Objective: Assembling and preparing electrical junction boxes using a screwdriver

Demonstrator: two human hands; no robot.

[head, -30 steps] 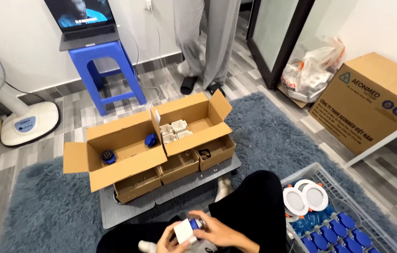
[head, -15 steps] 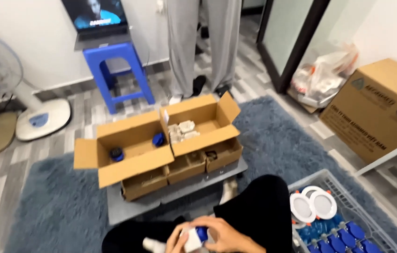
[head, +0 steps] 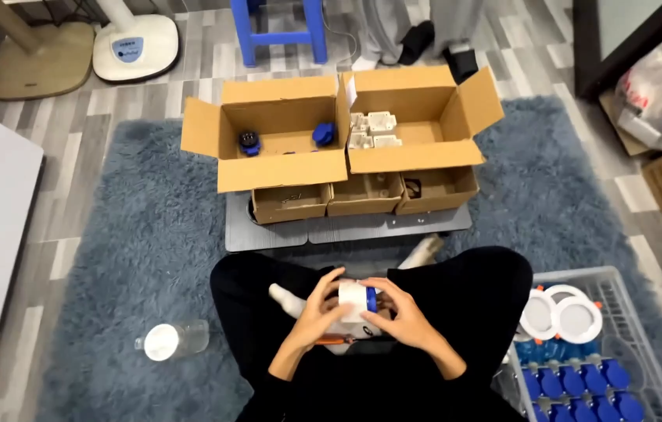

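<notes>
Over the lap, left hand (head: 317, 314) and right hand (head: 401, 316) both clasp a small white-and-blue round part (head: 357, 300), fingers curled around it; possibly an orange-handled tool (head: 332, 340) lies underneath.

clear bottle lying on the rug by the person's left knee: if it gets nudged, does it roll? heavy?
The clear bottle lies on its side, so it could roll, though the shaggy blue-grey rug would probably stop it quickly. It looks see-through and mostly empty, so likely light. The thin plastic may dent when squeezed.
</notes>
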